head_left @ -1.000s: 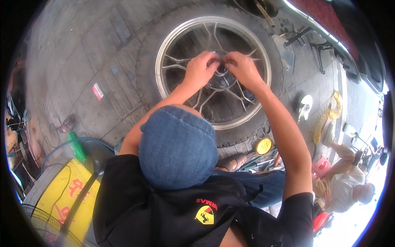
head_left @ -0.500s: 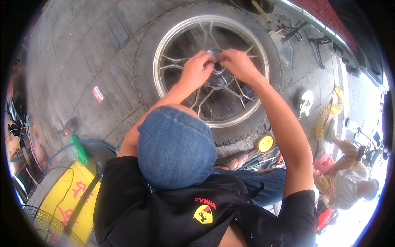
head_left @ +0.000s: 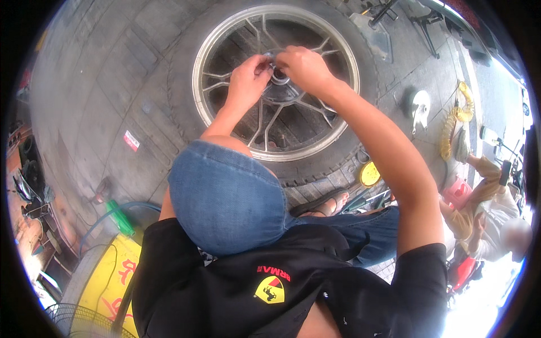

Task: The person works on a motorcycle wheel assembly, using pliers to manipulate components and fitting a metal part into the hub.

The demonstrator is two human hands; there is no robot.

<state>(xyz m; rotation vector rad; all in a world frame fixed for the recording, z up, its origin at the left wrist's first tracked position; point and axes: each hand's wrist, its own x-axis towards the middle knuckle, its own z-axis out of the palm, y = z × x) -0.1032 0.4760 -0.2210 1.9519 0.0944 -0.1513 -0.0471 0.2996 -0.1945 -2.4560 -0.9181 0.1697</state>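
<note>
A spoked metal wheel (head_left: 256,151) with a black tyre (head_left: 186,93) lies flat on the paving in front of me. Both of my hands meet over its hub (head_left: 280,93), where a round opening with a metal ring shows. My left hand (head_left: 248,82) has its fingers pinched together at the hub's left edge. From the right, my right hand (head_left: 304,67) reaches over the hub with curled fingers, close to the left fingertips. Whatever lies between the fingers is too small and too covered to name.
A yellow round lid (head_left: 369,174) lies beside the tyre, near my foot. To the right are a white metal part (head_left: 420,110) and a coiled yellow hose (head_left: 449,132). A green bottle (head_left: 119,218) stands at left. Another person (head_left: 490,222) sits at far right.
The wheel and my hands appear higher and further left in the picture as the view shifts. Both hands stay at the hub; the right one has turned more over it.
</note>
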